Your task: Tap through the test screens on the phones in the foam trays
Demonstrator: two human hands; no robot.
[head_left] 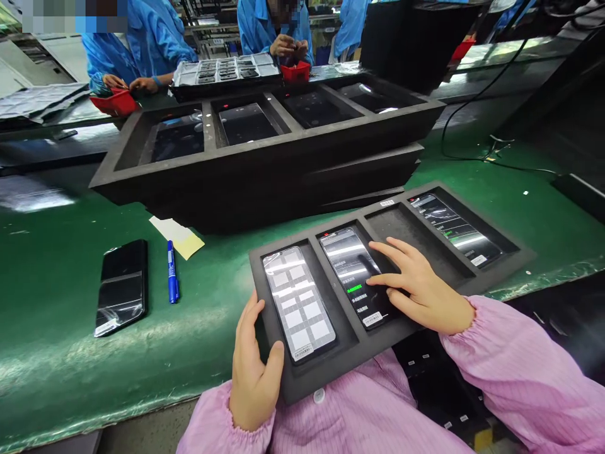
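Observation:
A black foam tray (410, 205) lies at the front edge of the bench, tilted in view, with phones in three of its slots. My left hand (258, 366) grips its left side, thumb on top and fingers along the outer edge. Beside that hand, a phone (299, 302) shows white and grey blocks. My right hand (416, 284) is open, fingers spread over the neighbouring phone (350, 261), whose dark screen has text lines and one green line. A fingertip appears to touch this screen. Another lit phone (456, 230) lies in the far right slot.
Behind stands a stack of black foam trays (265, 183) with phones in the top one. On the green bench (198, 353) at left are a dark phone (121, 287), a blue marker (172, 271) and paper notes (182, 236). Co-workers in blue sit beyond, near red bins (116, 102).

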